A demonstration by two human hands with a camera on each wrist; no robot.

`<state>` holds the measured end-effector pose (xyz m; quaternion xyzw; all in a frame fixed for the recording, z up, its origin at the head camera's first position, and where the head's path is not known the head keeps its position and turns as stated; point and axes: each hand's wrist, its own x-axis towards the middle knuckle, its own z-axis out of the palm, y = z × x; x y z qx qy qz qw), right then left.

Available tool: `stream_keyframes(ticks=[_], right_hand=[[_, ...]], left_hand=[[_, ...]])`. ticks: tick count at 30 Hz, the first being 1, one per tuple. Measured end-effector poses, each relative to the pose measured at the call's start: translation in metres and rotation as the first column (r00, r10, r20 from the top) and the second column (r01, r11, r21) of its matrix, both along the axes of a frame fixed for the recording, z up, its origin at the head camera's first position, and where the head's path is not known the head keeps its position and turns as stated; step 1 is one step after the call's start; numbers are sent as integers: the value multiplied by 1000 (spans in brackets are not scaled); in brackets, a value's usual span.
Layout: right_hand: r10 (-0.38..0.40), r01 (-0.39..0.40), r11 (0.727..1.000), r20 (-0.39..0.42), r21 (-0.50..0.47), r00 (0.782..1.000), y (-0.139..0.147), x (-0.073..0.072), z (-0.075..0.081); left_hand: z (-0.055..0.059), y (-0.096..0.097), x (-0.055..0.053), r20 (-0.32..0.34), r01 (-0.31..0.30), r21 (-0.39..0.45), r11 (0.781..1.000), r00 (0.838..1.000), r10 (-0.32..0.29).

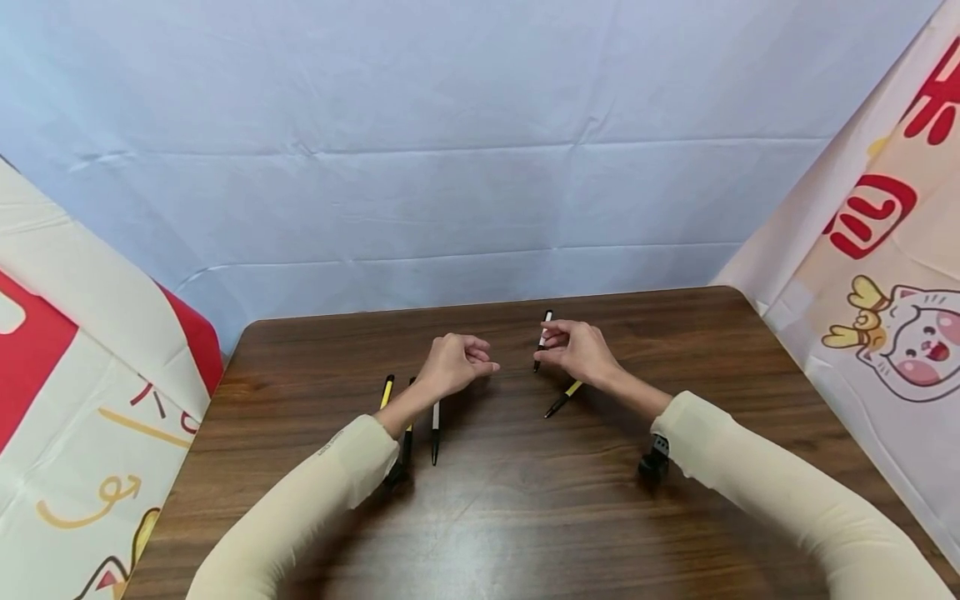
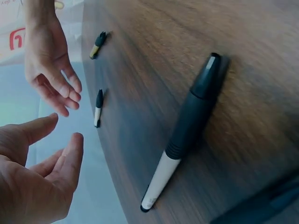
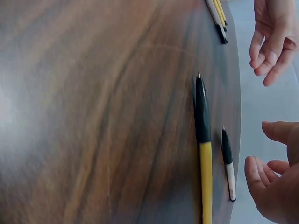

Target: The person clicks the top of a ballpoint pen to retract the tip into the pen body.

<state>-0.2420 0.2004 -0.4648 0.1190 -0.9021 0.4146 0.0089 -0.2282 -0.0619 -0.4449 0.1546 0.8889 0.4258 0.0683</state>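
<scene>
My left hand (image 1: 453, 364) hovers over the table with thumb and fingers apart, holding nothing. Below its wrist lie a white-and-black pen (image 1: 436, 429) and two yellow-and-black pens, one (image 1: 387, 390) at the far left and another (image 1: 408, 437) partly hidden by the forearm. Opposite, my right hand (image 1: 581, 350) is above a second white-and-black pen (image 1: 537, 360), overlapping it in the head view. The right wrist view shows that pen (image 3: 228, 161) lying apart from the fingers, which hold nothing. One more yellow-and-black pen (image 1: 558, 403) lies under the right hand, its rear end hidden.
The dark wooden table (image 1: 495, 517) has rounded far corners. A pale cloth (image 1: 450, 200) hangs behind it, and printed cloths with cartoon figures (image 1: 922, 346) hang at both sides. A black wrist device (image 1: 655, 458) sits under the right sleeve.
</scene>
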Motion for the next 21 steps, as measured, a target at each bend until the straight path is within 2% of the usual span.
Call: stream_keyframes(ticks=[13,21], right_hand=[[-53,54,998,-9,32,999,22,-23,-4],[-49,47,997,24,60,999,27,-36,-7]], left_hand=[[-3,18,-14,32,-2,76,997,999,-1],[-12,34,-23,60,-13,132,991,998,5]])
